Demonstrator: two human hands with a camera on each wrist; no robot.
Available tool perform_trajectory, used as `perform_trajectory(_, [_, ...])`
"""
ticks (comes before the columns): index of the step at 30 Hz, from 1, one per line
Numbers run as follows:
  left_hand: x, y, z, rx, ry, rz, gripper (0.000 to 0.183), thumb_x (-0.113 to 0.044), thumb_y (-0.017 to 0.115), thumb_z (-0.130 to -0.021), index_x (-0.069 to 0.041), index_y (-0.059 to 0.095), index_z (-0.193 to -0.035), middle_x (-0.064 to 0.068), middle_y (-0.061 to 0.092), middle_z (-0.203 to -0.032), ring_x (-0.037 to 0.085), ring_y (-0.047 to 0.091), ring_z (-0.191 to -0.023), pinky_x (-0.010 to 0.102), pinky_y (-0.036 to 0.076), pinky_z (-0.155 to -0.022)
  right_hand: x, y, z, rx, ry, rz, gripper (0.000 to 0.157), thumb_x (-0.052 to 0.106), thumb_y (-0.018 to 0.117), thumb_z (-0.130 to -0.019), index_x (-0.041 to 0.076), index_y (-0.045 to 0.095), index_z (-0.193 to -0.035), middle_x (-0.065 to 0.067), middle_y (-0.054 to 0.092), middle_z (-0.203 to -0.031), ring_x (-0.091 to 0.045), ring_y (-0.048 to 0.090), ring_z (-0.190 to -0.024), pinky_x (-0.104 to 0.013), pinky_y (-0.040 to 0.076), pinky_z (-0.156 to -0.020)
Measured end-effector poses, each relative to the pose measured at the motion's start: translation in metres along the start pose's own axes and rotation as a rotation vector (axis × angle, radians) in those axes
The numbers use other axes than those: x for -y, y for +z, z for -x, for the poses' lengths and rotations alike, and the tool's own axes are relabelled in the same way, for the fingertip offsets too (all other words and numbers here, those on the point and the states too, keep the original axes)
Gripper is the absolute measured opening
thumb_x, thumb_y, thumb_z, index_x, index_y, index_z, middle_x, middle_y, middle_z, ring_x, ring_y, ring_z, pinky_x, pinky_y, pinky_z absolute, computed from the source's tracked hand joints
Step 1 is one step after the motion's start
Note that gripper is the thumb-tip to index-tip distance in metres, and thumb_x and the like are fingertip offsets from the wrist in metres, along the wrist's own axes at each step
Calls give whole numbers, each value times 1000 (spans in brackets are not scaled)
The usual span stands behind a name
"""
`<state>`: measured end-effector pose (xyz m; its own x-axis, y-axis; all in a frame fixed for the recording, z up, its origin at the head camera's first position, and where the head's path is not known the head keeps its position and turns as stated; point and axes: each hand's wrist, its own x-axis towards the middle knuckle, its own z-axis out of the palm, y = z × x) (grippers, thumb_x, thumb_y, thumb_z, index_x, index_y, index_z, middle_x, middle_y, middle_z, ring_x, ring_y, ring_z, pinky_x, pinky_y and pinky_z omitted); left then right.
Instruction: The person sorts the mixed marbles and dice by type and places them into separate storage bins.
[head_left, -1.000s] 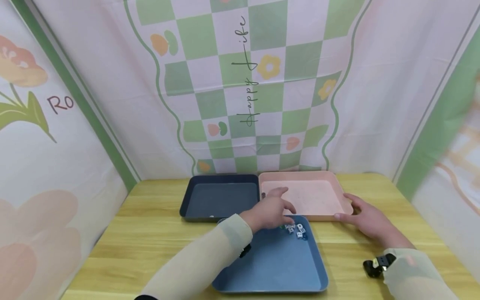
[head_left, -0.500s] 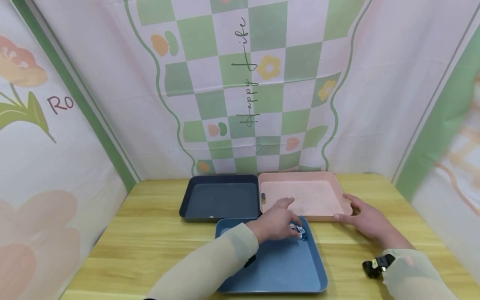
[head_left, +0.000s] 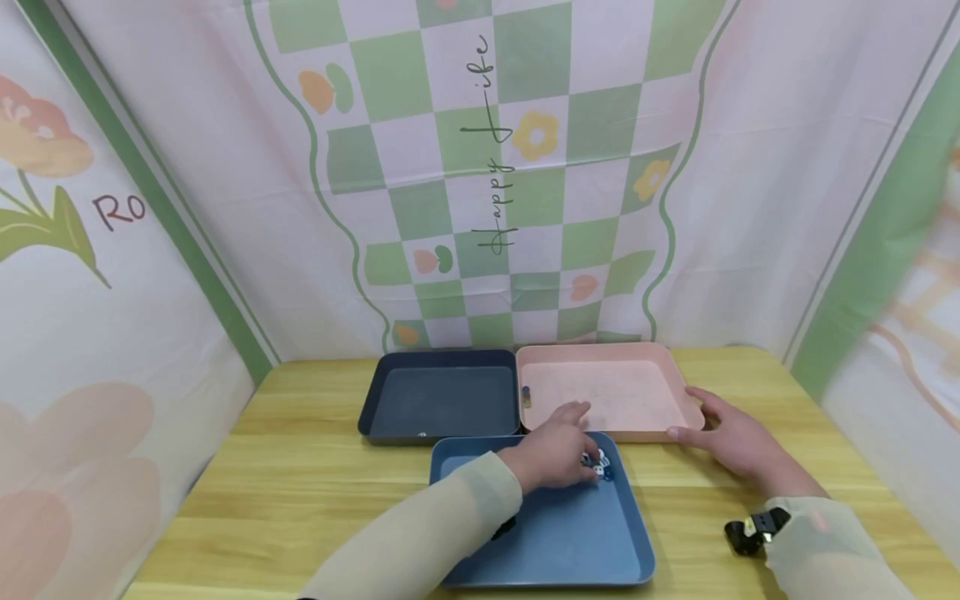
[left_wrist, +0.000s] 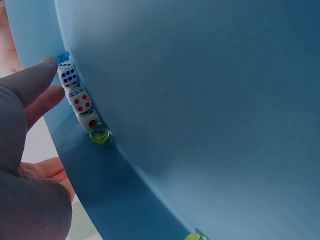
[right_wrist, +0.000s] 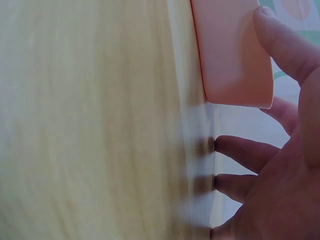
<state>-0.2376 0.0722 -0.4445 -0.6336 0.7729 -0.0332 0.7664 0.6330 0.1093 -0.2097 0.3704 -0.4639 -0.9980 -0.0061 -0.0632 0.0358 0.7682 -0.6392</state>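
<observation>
My left hand (head_left: 555, 454) reaches over the far right corner of the blue tray (head_left: 577, 542). In the left wrist view, its thumb and a finger lie against a row of white dice (left_wrist: 81, 100) with red and blue pips, along the tray's wall. A clear blue piece (left_wrist: 63, 58) sits at the thumb tip, and a yellow-green clear piece (left_wrist: 100, 134) ends the row. My right hand (head_left: 738, 433) holds the near right corner of the pink tray (head_left: 611, 435) between thumb and index finger, with its other fingers spread over the table.
A dark navy tray (head_left: 438, 358) stands left of the pink one, with a small white thing (head_left: 422, 434) at its near edge. Small dark and yellowish pieces (head_left: 527, 397) lie by the pink tray's left wall. A patterned curtain (head_left: 480, 167) hangs behind the wooden table (head_left: 300, 467).
My left hand has moved right and nearer along the blue tray, uncovering the small pieces in the pink tray. The right hand stays at the pink tray's corner.
</observation>
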Motion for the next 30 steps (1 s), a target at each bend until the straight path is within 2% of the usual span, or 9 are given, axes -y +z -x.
perform_trajectory(10, [-1, 4, -2, 19, -16, -3, 18, -44, 73, -91, -36, 78, -106, -3, 44, -151, 15, 16, -148, 26, 14, -116, 0, 0, -1, -8, -18, 19, 104, 61, 69, -86, 1, 22, -157, -41, 32, -145, -62, 30, -129, -75, 26, -96])
perform_trajectory(13, [-1, 6, -3, 12, -11, -13, 16, -43, 72, -92, -35, 78, -105, -8, 53, -142, 15, 17, -148, 26, 13, -117, 1, 0, -1, -9, -19, 16, 103, 60, 69, -87, 0, 22, -157, -41, 32, -145, -62, 29, -129, -75, 26, -96])
perform_trajectory(16, [-2, 7, -5, 13, -6, -16, 16, -43, 71, -93, -34, 79, -104, -15, 63, -126, 15, 16, -148, 25, 10, -117, 1, 0, 0, -10, -19, 15, 103, 59, 69, -87, 0, 22, -157, -41, 31, -146, -63, 29, -129, -75, 26, -97])
perform_trajectory(20, [-3, 7, -7, 22, 2, -33, 17, -42, 70, -94, -33, 79, -105, -21, 68, -111, 14, 15, -148, 24, 8, -117, 2, 0, 0, -10, -16, 13, 103, 59, 69, -87, -1, 23, -156, -41, 31, -146, -63, 29, -129, -75, 26, -97])
perform_trajectory(23, [-5, 5, -7, 30, -3, -31, 16, -42, 70, -94, -34, 78, -105, -23, 67, -111, 12, 15, -148, 24, 9, -117, 2, 0, 0, -11, -15, 11, 103, 59, 69, -87, -1, 22, -156, -41, 31, -146, -63, 28, -129, -75, 26, -97])
perform_trajectory(30, [-6, 2, -5, 34, -25, 0, 15, -41, 71, -94, -35, 78, -105, -19, 62, -125, 12, 14, -148, 25, 12, -117, 1, -1, 0, -14, -18, 11, 102, 59, 69, -87, 0, 22, -157, -41, 31, -146, -63, 29, -129, -75, 26, -96])
